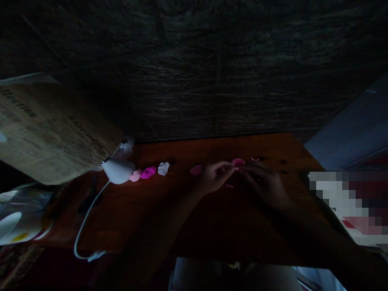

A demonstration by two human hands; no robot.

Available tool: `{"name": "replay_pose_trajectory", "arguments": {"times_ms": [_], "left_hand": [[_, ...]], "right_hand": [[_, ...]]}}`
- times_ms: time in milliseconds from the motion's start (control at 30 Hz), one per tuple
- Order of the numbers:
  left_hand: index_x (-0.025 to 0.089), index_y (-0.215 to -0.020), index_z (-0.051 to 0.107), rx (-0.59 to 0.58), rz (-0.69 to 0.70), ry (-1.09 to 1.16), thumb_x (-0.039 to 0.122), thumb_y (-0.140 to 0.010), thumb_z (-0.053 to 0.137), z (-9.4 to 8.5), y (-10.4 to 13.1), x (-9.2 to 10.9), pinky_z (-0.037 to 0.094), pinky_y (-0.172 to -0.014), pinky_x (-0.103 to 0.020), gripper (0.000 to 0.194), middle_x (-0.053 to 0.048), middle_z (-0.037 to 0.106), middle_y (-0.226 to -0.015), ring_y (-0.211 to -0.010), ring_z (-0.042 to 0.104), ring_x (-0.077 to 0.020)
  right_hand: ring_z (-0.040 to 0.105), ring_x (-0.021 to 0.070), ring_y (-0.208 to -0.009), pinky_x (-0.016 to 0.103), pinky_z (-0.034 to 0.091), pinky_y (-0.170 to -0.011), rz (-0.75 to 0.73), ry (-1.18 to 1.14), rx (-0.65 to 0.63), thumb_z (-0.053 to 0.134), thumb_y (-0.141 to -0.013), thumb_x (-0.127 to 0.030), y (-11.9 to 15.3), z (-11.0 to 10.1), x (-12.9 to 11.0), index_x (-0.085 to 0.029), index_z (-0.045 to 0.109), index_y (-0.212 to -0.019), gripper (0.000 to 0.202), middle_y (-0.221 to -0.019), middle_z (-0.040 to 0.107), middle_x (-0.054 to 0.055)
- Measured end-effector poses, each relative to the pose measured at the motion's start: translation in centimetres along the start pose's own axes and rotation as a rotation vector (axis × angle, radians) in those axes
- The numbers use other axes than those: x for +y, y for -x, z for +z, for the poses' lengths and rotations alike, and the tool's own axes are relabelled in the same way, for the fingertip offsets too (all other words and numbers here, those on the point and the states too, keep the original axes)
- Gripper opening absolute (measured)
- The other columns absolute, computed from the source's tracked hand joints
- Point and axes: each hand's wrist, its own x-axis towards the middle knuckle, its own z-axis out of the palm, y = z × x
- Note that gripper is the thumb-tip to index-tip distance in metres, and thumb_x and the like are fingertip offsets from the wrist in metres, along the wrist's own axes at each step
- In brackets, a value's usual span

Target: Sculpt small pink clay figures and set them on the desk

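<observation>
Both my hands meet over the wooden table (151,220), fingertips pinched together on a small pink petal-like piece (238,161). My left hand (215,176) grips it from the left, thumb and forefinger closed. My right hand (266,182) holds it from the other side, its fingers partly in shadow. Another pink piece (196,170) lies just left of my left hand. Thin pink scraps rest near my hands, one strip (229,186) below them and a curled bit (255,159) behind my right hand. The light is very dim.
Crumpled pieces in white (163,168), magenta (148,172) and pale pink (135,175) line up beside a white cone-shaped object (119,170). A white cord (81,232) hangs over the front edge. Dark scissors (88,202) and a printed paper bag (57,133) are left; a stone-textured wall (194,81) rises behind.
</observation>
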Motion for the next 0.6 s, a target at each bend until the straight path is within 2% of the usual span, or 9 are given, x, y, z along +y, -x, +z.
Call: {"name": "replay_pose_trajectory", "arguments": {"times_ms": [100, 200, 267, 467, 600], "left_hand": [[0.020, -0.116, 0.078, -0.056, 0.041, -0.014, 0.047, -0.087, 0.075, 0.03, 0.16, -0.10, 0.050, -0.071, -0.025, 0.039, -0.006, 0.077, -0.090, -0.075, 0.065, -0.0131], [0.022, -0.112, 0.080, -0.048, 0.128, 0.006, 0.042, -0.092, 0.072, 0.09, 0.28, -0.14, 0.056, -0.090, -0.029, 0.030, -0.009, 0.080, -0.111, -0.099, 0.074, -0.0177], [0.022, -0.108, 0.080, -0.022, 0.173, -0.001, 0.040, -0.093, 0.071, 0.15, 0.37, -0.18, 0.056, -0.098, -0.032, 0.025, -0.009, 0.080, -0.115, -0.107, 0.074, -0.0191], [0.020, -0.106, 0.080, 0.048, 0.162, 0.001, 0.037, -0.094, 0.069, 0.34, 0.70, -0.12, 0.061, -0.093, -0.032, 0.024, -0.008, 0.082, -0.108, -0.101, 0.078, -0.0193], [0.018, -0.105, 0.079, 0.053, 0.164, -0.033, 0.033, -0.095, 0.068, 0.44, 0.84, 0.31, 0.062, -0.087, -0.027, 0.021, -0.007, 0.082, -0.107, -0.098, 0.078, -0.0169]], "right_hand": [[0.077, 0.0236, -0.093, 0.036, 0.060, -0.084, -0.021, -0.004, 0.018, 0.062, -0.097, -0.021, 0.18, -0.21, 0.08, -0.026, 0.080, -0.105, 0.020, -0.103, 0.080, 0.009], [0.077, 0.0222, -0.090, 0.033, 0.060, -0.081, -0.035, 0.008, 0.010, 0.063, -0.096, -0.018, 0.29, -0.31, 0.17, -0.025, 0.079, -0.106, 0.020, -0.102, 0.080, 0.009], [0.077, 0.0219, -0.090, 0.033, 0.060, -0.080, -0.036, 0.008, -0.003, 0.064, -0.096, -0.018, 0.29, -0.25, 0.19, -0.024, 0.079, -0.106, 0.019, -0.101, 0.080, 0.009], [0.076, 0.0219, -0.087, 0.033, 0.060, -0.079, -0.009, -0.011, 0.015, 0.065, -0.096, -0.021, 0.21, 0.05, -0.11, -0.021, 0.078, -0.103, 0.015, -0.098, 0.079, 0.009], [0.075, 0.0226, -0.086, 0.033, 0.059, -0.073, 0.029, -0.021, -0.005, 0.065, -0.096, -0.025, 0.22, -0.27, -0.39, -0.021, 0.076, -0.103, 0.014, -0.098, 0.079, 0.010]]}}
